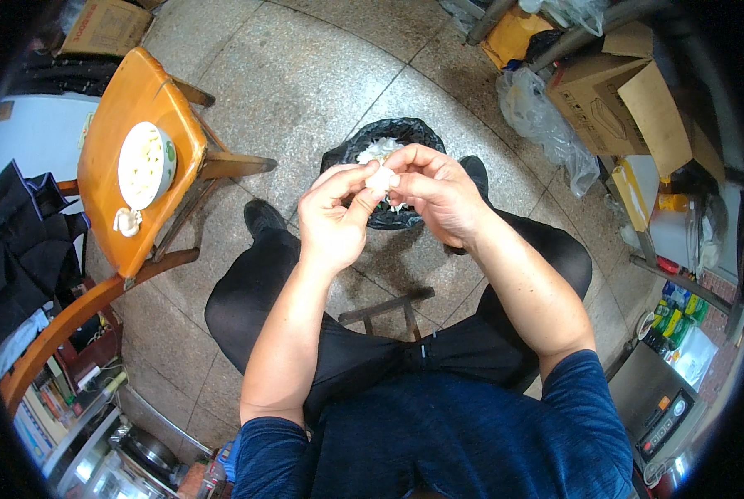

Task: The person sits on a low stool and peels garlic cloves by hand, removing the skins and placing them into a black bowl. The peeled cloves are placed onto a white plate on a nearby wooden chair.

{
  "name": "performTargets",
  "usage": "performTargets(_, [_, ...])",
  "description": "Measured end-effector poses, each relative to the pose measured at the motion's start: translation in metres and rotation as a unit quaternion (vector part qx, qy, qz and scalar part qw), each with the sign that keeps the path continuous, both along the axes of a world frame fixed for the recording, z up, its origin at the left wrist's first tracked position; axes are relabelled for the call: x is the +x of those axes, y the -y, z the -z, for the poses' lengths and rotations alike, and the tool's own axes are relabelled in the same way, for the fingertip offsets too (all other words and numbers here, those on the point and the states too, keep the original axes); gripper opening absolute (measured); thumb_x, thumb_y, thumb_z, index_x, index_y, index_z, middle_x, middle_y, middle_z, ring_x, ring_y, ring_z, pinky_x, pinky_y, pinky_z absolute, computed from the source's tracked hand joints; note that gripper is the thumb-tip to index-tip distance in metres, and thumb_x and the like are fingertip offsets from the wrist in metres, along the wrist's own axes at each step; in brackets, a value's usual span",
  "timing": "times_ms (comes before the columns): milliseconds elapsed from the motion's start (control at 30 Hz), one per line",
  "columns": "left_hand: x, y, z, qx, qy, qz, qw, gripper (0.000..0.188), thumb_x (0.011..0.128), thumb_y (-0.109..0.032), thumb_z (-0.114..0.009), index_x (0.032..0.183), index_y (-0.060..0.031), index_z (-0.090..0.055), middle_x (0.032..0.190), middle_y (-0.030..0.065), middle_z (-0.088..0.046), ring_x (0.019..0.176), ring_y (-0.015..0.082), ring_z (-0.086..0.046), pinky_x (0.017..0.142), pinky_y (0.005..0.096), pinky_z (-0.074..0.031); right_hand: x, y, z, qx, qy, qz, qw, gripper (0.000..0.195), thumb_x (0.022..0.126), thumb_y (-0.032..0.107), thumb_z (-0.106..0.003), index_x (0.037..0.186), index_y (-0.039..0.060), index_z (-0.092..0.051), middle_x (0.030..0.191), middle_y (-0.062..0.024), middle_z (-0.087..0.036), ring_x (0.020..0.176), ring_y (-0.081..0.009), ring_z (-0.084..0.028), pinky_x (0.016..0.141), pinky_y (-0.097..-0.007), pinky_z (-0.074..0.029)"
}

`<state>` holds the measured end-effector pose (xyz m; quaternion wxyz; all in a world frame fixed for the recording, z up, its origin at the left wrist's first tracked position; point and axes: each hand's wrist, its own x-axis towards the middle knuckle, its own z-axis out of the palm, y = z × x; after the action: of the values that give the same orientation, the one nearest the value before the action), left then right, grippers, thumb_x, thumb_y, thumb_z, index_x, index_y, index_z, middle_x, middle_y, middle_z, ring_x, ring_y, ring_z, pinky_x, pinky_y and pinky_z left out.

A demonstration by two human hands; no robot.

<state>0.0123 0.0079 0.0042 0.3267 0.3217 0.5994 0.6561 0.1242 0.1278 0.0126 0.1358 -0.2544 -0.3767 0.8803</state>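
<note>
Between the fingertips of both hands is a small white piece of garlic [380, 179]. My left hand [335, 209] pinches it from the left with thumb and forefinger. From the other side, the thumb and fingers of my right hand [433, 192] grip it too. Right below them stands a bin lined with a black plastic bag [431, 134], holding pale papery skins [379, 150]. On the wooden chair [106, 134] to the left is a white bowl [171, 163] of peeled cloves [144, 163]. A garlic bulb [127, 222] lies beside the bowl on the seat.
An open cardboard box [596, 103] and a clear plastic bag [549, 131] are on the right by a metal rack. Another carton [106, 28] sits at the far left. Stone-tile floor [272, 81] surrounds the bin. Low in front of me is a small wooden bar [387, 305].
</note>
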Motion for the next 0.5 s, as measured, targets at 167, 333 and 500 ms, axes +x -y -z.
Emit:
performTargets(167, [-0.004,-0.001,-0.002,-0.016,-0.016,-0.004,1.0,0.027,0.083,0.004,-0.062,0.11,0.0026,-0.061,0.106,0.0072,-0.057,0.089,0.0115,-0.058,0.077,0.023,-0.048,-0.001,-0.003,-0.012,0.35,0.082,-0.006,0.933,0.011,0.082,0.006,-0.064,0.093,0.0033,-0.064,0.089,-0.003,-0.063,0.078,-0.012,-0.06,0.069,-0.025,-0.049])
performTargets(333, [-0.005,-0.001,-0.002,-0.025,-0.02,0.0,0.999,0.028,0.084,0.003,-0.062,0.112,0.0025,-0.06,0.106,0.0069,-0.056,0.088,0.011,-0.057,0.077,0.0224,-0.048,0.0,-0.004,-0.024,0.567,0.061,0.006,0.822,0.011,0.08,0.004,-0.063,0.091,0.0045,-0.063,0.083,-0.0101,-0.062,0.076,-0.0241,-0.062,0.066,-0.0306,-0.049])
performTargets(500, [-0.004,-0.005,-0.008,-0.02,-0.048,0.006,0.999,0.023,0.084,0.001,-0.062,0.107,-0.0018,-0.064,0.099,0.0067,-0.059,0.082,0.0116,-0.058,0.073,0.0225,-0.048,0.0,-0.003,-0.019,0.611,0.059,0.004,0.789,0.006,0.08,0.005,-0.061,0.086,0.0039,-0.059,0.08,-0.0126,-0.06,0.076,-0.0315,-0.061,0.065,-0.0363,-0.049])
